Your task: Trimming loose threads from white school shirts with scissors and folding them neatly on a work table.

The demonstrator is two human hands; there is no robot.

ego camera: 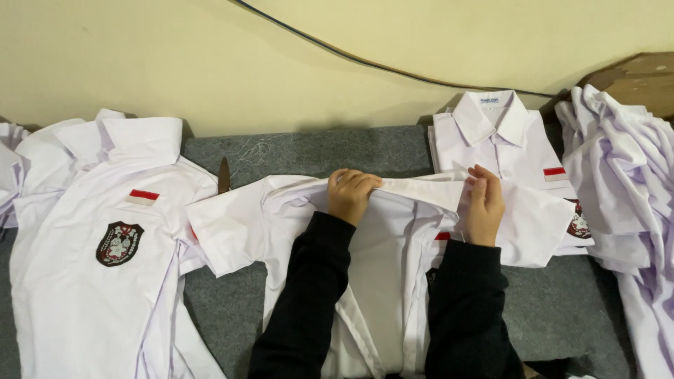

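A white short-sleeved shirt [379, 281] lies open, front up, on the grey felt surface [547, 309] in front of me. My left hand [350, 194] is closed on the shirt's collar edge near the middle. My right hand [483, 205] pinches the same collar edge further right, next to a small red and white patch. Both of my arms are in dark sleeves and cover part of the shirt's front.
A white shirt with a dark crest badge [119, 243] lies spread out at the left. A folded white shirt [495, 133] sits at the back right. A heap of white shirts [625, 189] is piled at the right edge. A brown pointed tool [223, 175] lies by the wall.
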